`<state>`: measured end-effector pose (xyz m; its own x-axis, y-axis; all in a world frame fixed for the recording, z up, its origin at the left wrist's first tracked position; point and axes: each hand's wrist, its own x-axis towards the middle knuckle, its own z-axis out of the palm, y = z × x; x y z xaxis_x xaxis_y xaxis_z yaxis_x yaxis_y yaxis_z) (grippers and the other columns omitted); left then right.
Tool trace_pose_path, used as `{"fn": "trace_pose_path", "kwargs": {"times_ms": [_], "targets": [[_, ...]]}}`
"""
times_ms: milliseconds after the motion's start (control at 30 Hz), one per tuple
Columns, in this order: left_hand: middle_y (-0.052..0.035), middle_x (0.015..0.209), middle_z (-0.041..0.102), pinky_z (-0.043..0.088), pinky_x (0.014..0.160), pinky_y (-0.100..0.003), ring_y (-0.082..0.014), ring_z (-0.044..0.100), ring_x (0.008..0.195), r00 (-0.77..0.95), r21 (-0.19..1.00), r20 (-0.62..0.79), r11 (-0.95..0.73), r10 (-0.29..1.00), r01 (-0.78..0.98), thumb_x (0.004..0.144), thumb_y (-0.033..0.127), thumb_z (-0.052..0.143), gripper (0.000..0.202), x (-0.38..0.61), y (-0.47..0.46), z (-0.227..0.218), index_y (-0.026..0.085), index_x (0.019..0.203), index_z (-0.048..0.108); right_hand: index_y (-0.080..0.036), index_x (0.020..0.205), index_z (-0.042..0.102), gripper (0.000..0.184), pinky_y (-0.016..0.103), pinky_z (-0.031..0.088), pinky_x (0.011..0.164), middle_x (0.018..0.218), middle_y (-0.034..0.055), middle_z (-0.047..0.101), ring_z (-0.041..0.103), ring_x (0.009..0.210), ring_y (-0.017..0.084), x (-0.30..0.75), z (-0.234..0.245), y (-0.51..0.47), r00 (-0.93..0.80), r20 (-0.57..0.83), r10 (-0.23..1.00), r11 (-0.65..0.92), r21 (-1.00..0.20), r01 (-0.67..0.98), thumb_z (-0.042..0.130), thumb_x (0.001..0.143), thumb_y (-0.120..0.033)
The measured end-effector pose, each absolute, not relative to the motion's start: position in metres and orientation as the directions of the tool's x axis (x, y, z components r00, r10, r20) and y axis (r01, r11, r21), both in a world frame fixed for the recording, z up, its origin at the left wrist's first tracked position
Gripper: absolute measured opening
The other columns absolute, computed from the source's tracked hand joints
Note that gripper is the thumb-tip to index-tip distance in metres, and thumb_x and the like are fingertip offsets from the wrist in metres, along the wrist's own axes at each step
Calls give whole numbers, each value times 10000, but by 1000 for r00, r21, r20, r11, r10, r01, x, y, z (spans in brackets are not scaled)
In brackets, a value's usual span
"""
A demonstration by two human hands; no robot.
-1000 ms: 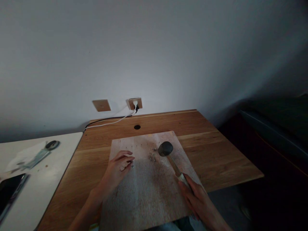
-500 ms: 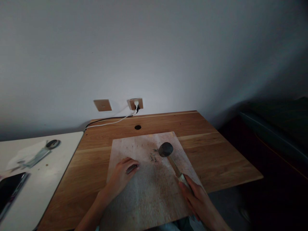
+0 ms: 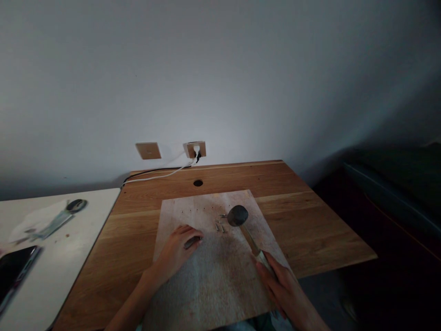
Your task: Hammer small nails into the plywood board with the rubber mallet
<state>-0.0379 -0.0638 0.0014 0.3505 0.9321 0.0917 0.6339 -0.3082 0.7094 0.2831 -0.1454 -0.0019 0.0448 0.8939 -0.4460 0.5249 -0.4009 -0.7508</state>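
My right hand is closed around the pale grip of a rubber mallet. Its round dark head is over the upper right part of a worn wooden board. Several small metal screws lie just left of the mallet head. My left hand is over the left half of the board, thumb and fingers brought together in a pinch. A dark narrow patch shows between them; whether it is a held thing or a gap cannot be made out. A row of small dark holes runs near the board's far edge.
The board rests on a wooden table with a round cable hole. Behind it, cables run to a wall socket. On the white table at left lie a phone and a clear packet.
My left hand has shifted slightly right over the board, still pinched. My right hand and the mallet have stayed nearly in place.
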Motion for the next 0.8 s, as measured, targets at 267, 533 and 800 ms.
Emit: {"fn": "trace_pose_path", "kwargs": {"times_ms": [267, 533, 800], "targets": [[-47, 1030, 740, 556, 932, -396, -239, 687, 990, 291, 743, 94, -261, 952, 616, 894, 170, 646, 204, -40, -63, -10, 244, 1062, 736, -191, 1510, 536, 790, 245, 396, 406, 601, -30, 626, 563, 421, 158, 280, 4, -147, 64, -445, 893, -413, -755, 510, 433, 959, -748], [-27, 1004, 752, 527, 997, -438, -248, 689, 1027, 286, 742, 99, -263, 953, 617, 885, 160, 656, 352, -40, -61, -14, 261, 1222, 676, -184, 1504, 546, 801, 240, 386, 399, 581, -30, 622, 554, 405, 155, 278, 8, -146, 64, -437, 897, -403, -754, 519, 425, 956, -756], [-25, 1005, 761, 517, 998, -443, -259, 682, 1055, 278, 737, 110, -266, 954, 621, 887, 170, 656, 347, -40, -59, -17, 272, 1218, 675, -198, 1427, 624, 764, 254, 469, 463, 631, 1, 693, 606, 462, 181, 280, 7, -145, 49, -431, 901, -397, -774, 493, 496, 916, -751]]}}
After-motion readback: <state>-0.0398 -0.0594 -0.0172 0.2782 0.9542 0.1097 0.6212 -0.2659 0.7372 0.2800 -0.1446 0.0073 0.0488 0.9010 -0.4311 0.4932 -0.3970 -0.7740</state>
